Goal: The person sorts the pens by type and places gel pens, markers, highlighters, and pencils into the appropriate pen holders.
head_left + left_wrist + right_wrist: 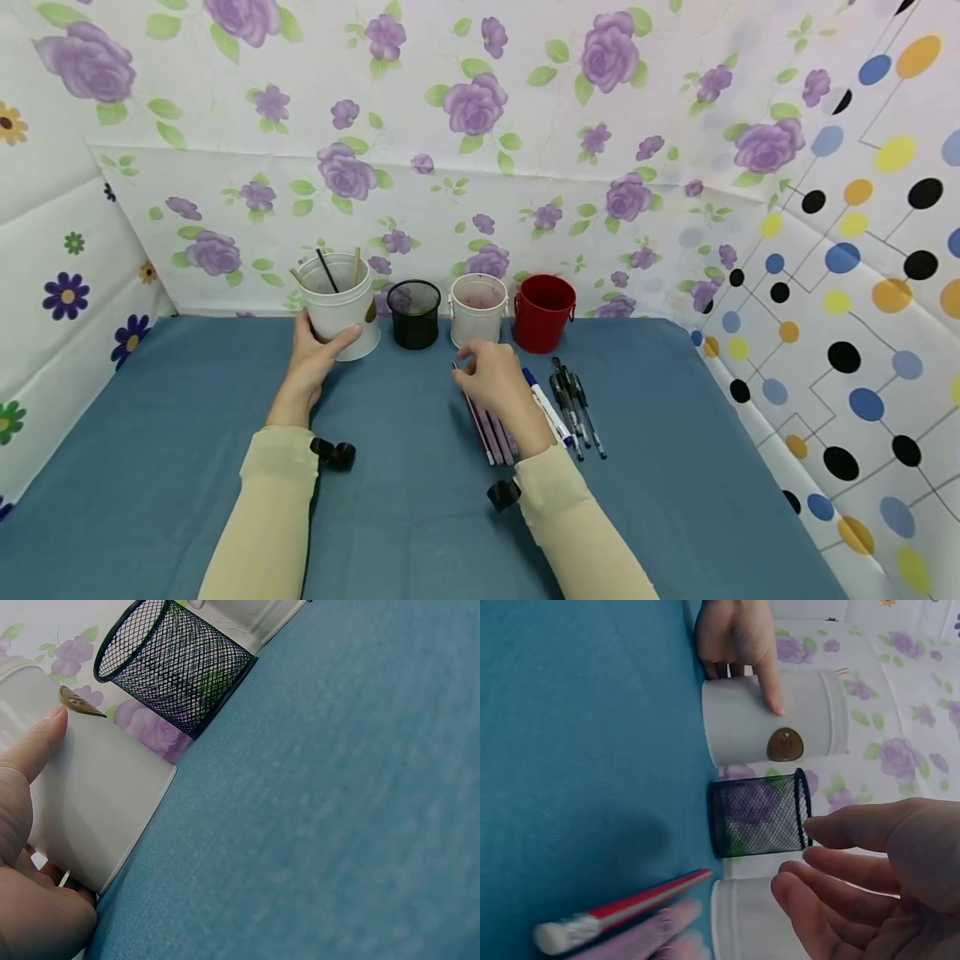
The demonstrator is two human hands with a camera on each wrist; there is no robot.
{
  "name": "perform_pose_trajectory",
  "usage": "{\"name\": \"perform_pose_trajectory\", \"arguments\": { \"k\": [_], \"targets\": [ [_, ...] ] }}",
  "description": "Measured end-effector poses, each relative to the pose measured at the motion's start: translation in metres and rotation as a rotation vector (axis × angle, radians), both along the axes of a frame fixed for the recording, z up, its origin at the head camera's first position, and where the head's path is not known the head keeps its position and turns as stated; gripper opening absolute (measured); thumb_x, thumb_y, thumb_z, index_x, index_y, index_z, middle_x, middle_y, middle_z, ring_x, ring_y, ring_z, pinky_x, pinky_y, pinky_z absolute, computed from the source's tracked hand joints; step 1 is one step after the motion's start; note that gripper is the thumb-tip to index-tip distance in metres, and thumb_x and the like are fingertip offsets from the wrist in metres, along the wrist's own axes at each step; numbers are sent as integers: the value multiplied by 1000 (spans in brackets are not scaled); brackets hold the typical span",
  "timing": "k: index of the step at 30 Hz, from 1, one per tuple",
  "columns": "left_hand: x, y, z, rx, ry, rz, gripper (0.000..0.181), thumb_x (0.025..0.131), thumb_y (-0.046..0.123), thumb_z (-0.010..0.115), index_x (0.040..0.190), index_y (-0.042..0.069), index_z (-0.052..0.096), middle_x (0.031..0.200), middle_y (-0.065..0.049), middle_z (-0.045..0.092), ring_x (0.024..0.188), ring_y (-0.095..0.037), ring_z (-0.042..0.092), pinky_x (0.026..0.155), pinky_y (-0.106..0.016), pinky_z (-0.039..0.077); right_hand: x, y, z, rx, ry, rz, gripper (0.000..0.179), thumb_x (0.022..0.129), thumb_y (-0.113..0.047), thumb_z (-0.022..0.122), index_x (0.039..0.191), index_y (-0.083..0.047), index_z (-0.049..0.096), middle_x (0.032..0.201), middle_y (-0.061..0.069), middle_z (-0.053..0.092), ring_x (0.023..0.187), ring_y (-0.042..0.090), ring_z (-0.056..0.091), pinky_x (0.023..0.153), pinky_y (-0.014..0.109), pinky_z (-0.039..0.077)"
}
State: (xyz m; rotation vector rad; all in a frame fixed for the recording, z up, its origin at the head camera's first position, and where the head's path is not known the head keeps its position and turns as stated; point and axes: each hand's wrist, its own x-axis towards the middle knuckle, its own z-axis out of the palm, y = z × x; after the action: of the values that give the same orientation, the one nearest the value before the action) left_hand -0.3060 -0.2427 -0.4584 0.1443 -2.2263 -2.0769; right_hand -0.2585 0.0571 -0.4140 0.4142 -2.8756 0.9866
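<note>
At the left, my left hand (310,354) grips a large white bucket (341,312), thumb on the side near a brown tag (81,703), fingers round the other side. A black stick (327,271) and light wooden sticks (357,265) poke out of the bucket. My right hand (498,379) hovers over several purple pencils (501,437), its fingers bent and its fingertips apart with nothing between them. In the right wrist view a red pencil (634,904) with a white end lies beside purple ones, partly blurred.
Behind the hands stand a black mesh cup (415,315), a smaller white bucket (477,312) and a red bucket (543,315). Blue-and-white markers (547,408) and several dark pens (576,404) lie right of the pencils. A blue cloth (397,517) covers the table; patterned sheets (420,83) hang around.
</note>
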Motion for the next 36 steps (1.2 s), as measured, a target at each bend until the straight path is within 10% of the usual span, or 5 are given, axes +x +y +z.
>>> {"name": "perform_pose_trajectory", "arguments": {
  "k": [24,36],
  "targets": [
    [-16,-9,-27,-21,12,12,109,96,36,81,171,23,3,173,-13,15,158,-33,21,129,-52,22,6,2,-29,119,-45,-41,23,95,-14,80,116,-6,80,91,9,78,73,17,70,67,35,62],
    [-4,-1,-5,7,-3,-3,106,97,26,79,170,16,3,172,-17,15,158,-37,21,128,-55,21,7,-2,-33,136,-116,-36,25,96,-15,80,119,-5,79,93,10,75,73,17,64,68,34,60]
  ]
}}
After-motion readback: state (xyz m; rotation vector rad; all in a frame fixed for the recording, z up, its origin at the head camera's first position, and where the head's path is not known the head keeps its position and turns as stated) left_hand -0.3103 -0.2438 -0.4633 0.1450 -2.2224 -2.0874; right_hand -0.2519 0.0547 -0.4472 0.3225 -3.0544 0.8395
